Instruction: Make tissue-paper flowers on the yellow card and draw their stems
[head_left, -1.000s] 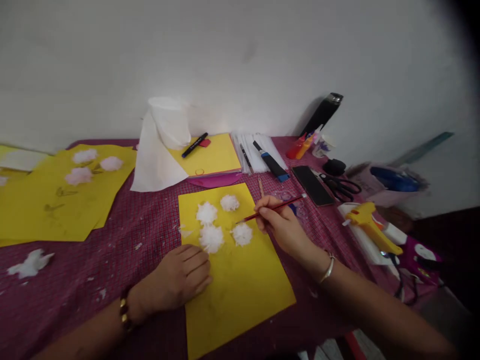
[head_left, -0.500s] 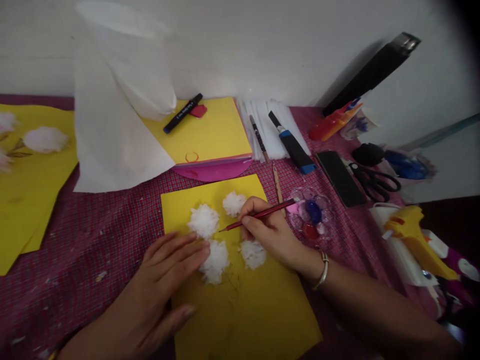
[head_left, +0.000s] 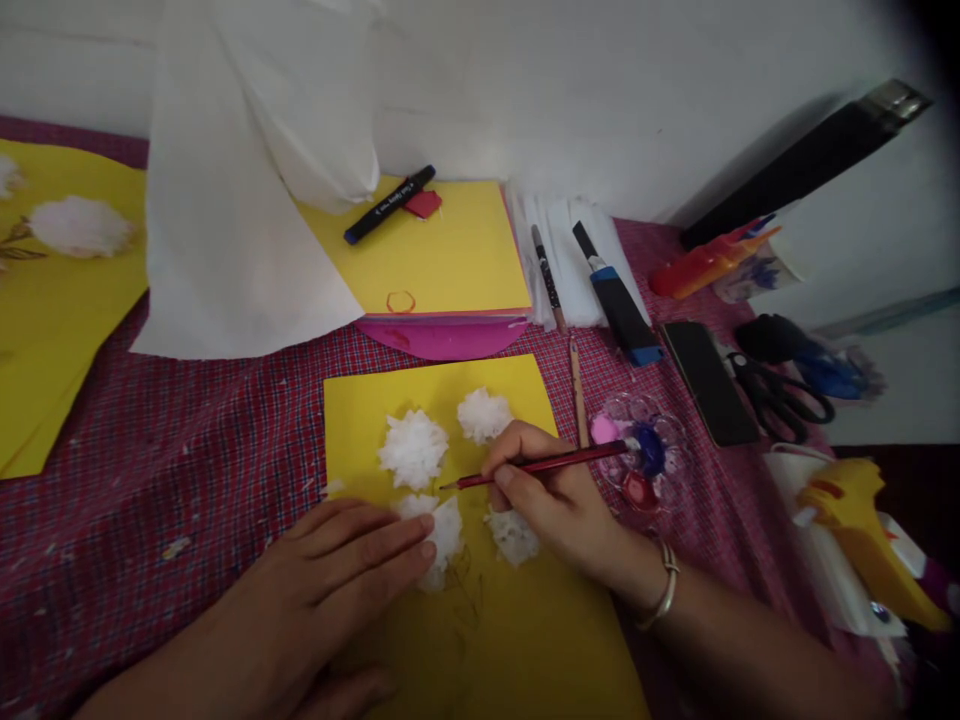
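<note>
My right hand (head_left: 559, 495) is closed around a dark red pencil (head_left: 540, 464), its tip at the yellow sheet (head_left: 525, 640) between the white fluffy flowers. One flower (head_left: 414, 448) lies just above and left of the tip, another (head_left: 484, 414) above it to the right. A third flower (head_left: 514, 537) is partly covered by my right hand. My left hand (head_left: 337, 570) lies flat with fingers stretched, its fingertips over the lower left flower (head_left: 448, 535). Faint drawn stems and leaves (head_left: 466, 590) show below the flowers.
A paint palette (head_left: 640, 448), phone (head_left: 709, 383), scissors (head_left: 780, 395) and yellow glue gun (head_left: 862, 530) stand to the right. A cutter (head_left: 624, 312) and a black marker (head_left: 390, 205) lie at the back. Another yellow sheet with flowers (head_left: 67, 320) is at far left beside white paper (head_left: 232, 270).
The camera view has shifted, so the background appears moved. The pencil tip stays near the same spot between the flowers, and both hands keep nearly the same pose.
</note>
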